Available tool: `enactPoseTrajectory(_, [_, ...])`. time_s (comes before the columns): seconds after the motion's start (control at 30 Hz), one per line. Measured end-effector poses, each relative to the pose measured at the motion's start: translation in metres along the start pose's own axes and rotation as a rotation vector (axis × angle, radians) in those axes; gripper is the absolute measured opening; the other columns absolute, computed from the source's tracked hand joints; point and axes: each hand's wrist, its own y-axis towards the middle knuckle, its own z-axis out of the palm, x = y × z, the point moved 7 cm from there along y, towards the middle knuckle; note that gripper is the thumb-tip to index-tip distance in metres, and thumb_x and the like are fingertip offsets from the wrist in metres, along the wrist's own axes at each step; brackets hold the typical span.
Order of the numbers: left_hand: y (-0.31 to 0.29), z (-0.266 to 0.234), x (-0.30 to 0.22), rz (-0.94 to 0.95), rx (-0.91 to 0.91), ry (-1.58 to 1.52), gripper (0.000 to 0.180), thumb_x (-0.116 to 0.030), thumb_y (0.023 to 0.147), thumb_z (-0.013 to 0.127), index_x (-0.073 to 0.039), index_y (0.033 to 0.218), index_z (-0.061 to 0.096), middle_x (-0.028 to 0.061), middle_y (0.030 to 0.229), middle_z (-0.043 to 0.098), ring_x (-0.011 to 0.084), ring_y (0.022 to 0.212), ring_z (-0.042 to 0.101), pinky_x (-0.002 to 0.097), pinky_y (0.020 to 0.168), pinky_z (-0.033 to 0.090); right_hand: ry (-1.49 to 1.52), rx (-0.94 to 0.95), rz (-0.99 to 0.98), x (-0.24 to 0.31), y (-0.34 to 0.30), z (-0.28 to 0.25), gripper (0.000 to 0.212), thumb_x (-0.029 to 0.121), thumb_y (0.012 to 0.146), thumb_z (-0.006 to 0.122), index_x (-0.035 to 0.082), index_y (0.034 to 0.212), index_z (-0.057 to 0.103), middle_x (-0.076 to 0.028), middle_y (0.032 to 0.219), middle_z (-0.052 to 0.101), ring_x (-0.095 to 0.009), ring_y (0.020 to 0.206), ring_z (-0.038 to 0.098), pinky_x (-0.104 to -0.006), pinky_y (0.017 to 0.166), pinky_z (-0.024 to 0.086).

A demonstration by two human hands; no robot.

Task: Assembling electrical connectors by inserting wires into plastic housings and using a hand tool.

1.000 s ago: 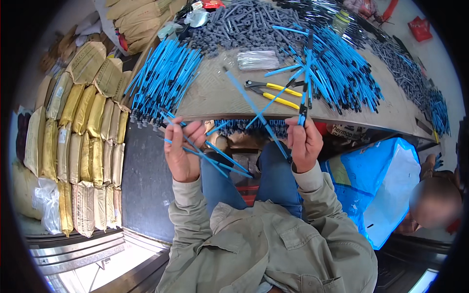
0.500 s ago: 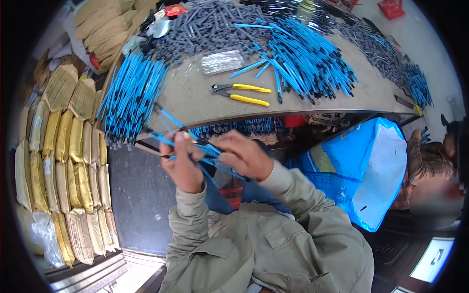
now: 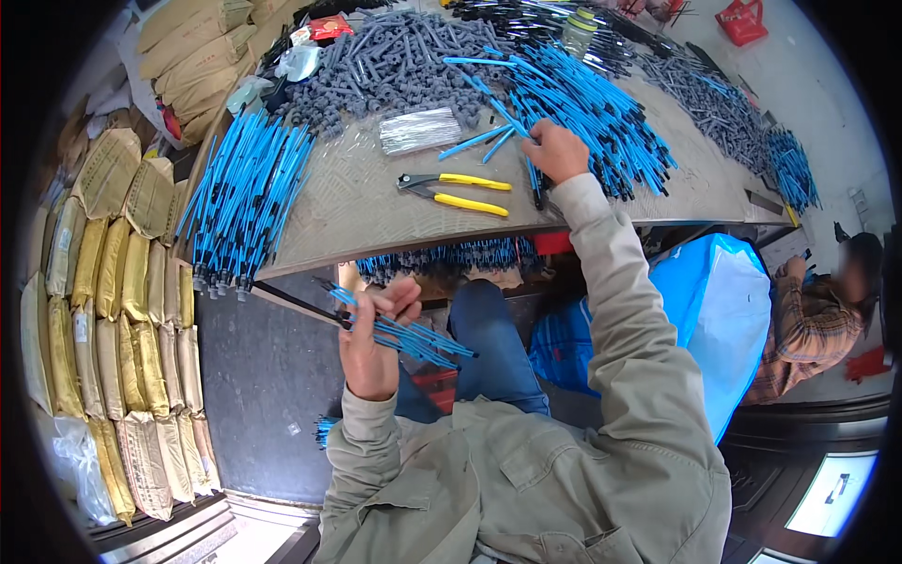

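Several thin blue tubes with black ends (image 3: pixel 418 340) lie across my left hand (image 3: pixel 369 334), below the table's front edge. Its thumb and palm hold them while some fingers stick out. On the tabletop, my right hand (image 3: pixel 556 152) is closed at the left side of a big heap of blue tubes (image 3: pixel 601 113). A single blue tube (image 3: pixel 512 115) runs up and left from its fingertips. To the left of that hand lie pliers with yellow handles (image 3: pixel 460 192). Another heap of blue tubes (image 3: pixel 252 193) rests at the table's left end, black ends over the edge.
Grey plastic parts (image 3: pixel 395 61) are piled at the back, before them a bundle of silvery pins (image 3: pixel 419 131). A bottle (image 3: pixel 579 33) stands far back. Stacked sacks (image 3: pixel 122 329) line the left. A big blue bag (image 3: pixel 723 310) is at my right, near another person (image 3: pixel 817 320).
My right hand has left the tubes in my left hand and moved up and right to the heap on the table. The left hand still holds its bunch, slightly lower.
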Motion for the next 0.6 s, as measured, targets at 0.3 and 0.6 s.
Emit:
enactPoseTrajectory(0.3, [0.026,0.007,0.011,0.001,-0.111,0.077,0.032,-0.028,0.095,0.044,0.002,0.104,0.050,0.0213,0.109,0.057,0.0280,0.101,0.058,0.0391,0.086,0.047,0.469,-0.205,-0.347,0.096,-0.106,-0.073,0.017,0.013,0.075,0.066,0.008,0.089,0.058,-0.009,0.073,0.060,-0.024,0.062,0.061,-0.0317,0.053,0.047])
enactPoseTrajectory(0.6, [0.026,-0.008,-0.026,0.158,-0.148,0.086,0.020,-0.008,0.084,0.060,-0.001,0.101,0.052,0.0118,0.089,0.063,0.0203,0.080,0.063,0.0302,0.070,0.053,0.653,-0.010,-0.484,0.161,-0.191,-0.078,0.021,0.009,0.072,0.069,0.005,0.088,0.055,-0.008,0.073,0.054,-0.019,0.057,0.055,-0.0282,0.051,0.042])
